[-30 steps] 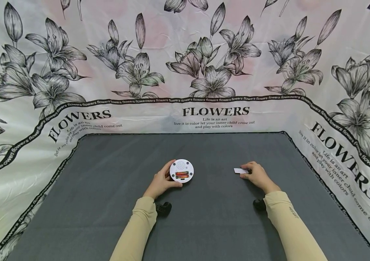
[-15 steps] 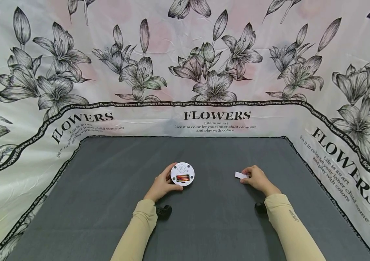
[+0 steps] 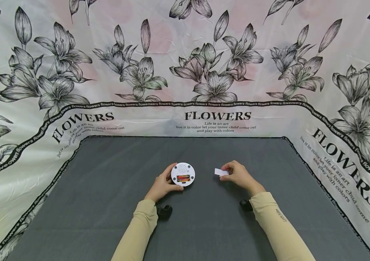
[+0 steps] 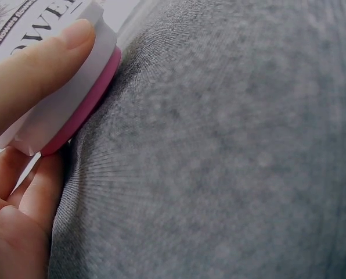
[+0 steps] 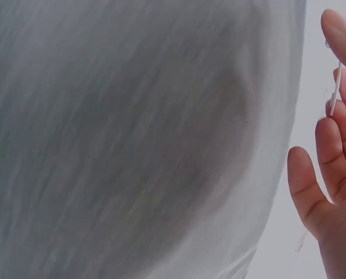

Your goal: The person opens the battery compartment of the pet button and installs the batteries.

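A round white device [image 3: 183,174] lies face down on the grey mat [image 3: 106,203], its battery bay open with red batteries showing. My left hand [image 3: 163,183] grips its left edge; the left wrist view shows a finger along the white rim [image 4: 62,99] above a pink band. My right hand [image 3: 238,176] pinches a small white rectangular cover [image 3: 221,172] and holds it just above the mat, a short way right of the device. In the right wrist view the cover [image 5: 334,90] appears edge-on between the fingertips.
A floral cloth printed FLOWERS [image 3: 217,116] rises as a wall behind and on both sides of the mat. Black wrist-camera mounts [image 3: 163,211] sit under both sleeves.
My right hand has lifted the white cover off the mat and carried it left toward the device. The left hand and device have stayed put.
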Motion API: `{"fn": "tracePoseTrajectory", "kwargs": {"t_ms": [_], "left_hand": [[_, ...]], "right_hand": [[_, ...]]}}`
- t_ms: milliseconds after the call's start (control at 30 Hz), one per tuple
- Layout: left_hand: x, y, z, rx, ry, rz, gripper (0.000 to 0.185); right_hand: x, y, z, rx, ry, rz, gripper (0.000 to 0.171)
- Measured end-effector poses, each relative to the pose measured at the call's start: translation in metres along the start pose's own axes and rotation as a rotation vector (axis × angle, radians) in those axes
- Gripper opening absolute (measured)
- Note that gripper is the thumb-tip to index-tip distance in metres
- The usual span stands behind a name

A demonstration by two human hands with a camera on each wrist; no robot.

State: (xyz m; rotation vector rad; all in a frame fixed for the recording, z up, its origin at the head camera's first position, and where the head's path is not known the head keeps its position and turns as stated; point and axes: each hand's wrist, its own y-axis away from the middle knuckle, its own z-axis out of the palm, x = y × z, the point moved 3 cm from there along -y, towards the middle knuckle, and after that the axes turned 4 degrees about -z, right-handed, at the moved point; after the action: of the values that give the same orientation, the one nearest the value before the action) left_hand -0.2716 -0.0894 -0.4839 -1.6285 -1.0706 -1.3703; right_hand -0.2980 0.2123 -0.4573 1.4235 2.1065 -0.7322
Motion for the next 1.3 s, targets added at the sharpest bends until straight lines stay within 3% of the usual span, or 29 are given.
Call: {"fn": "tracePoseTrajectory", "kwargs": {"t_ms": [367, 500, 700, 1300], "left_hand": [[-0.017, -0.007, -0.002, 0.023, 0.010, 0.007, 0.098], [-0.002, -0.001, 0.000, 0.004, -0.005, -0.001, 0.095], [0.002, 0.001, 0.000, -0.002, -0.025, -0.005, 0.093], [0.001, -0.001, -0.003, -0.021, -0.012, 0.017, 0.092]], "right_hand": [[-0.048, -0.025, 0.039, -0.038, -0.021, -0.117, 0.028], [-0.065, -0.028, 0.053, -0.080, -0.008, -0.167, 0.028], [-0.086, -0.030, 0.068, -0.136, 0.029, -0.245, 0.030], [-0.096, -0.034, 0.090, -0.156, 0.093, -0.275, 0.027]]}}
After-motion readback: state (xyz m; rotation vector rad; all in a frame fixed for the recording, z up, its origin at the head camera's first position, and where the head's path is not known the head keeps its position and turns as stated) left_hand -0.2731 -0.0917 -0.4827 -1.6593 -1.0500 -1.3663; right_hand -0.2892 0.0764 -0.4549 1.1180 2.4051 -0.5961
